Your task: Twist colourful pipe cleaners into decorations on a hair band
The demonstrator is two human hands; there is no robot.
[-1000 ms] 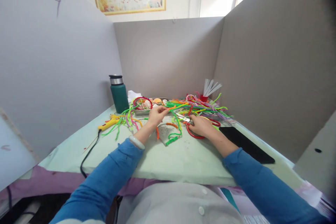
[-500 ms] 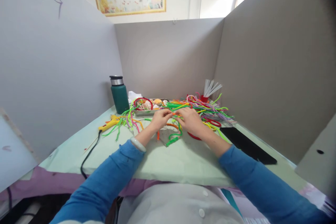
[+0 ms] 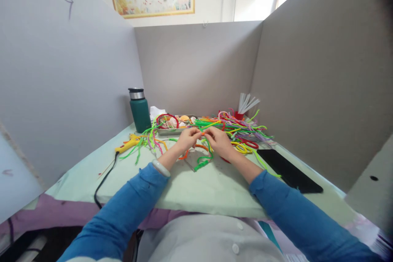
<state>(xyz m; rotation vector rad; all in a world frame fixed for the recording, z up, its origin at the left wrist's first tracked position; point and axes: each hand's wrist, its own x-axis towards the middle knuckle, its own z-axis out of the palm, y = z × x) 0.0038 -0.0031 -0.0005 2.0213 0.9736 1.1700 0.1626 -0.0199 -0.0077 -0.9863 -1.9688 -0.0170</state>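
Note:
My left hand and my right hand meet fingertip to fingertip over the middle of the table. Both pinch an orange pipe cleaner, of which a short bit shows between the fingers. Below the hands hangs or lies a curved piece of pipe cleaners, with a green wrapped part and an orange stretch; whether it is joined to the pinched one I cannot tell. A large heap of coloured pipe cleaners spreads just beyond my right hand.
A metal tray of shells stands behind the hands. To the left are a green bottle and a yellow glue gun with a black cord. White glue sticks stand in a red cup. A black flat slab lies right. Grey partitions enclose the table.
My right hand has drawn in slightly to the left, closer to my left hand. The orange end that hung below my left hand now points more sideways.

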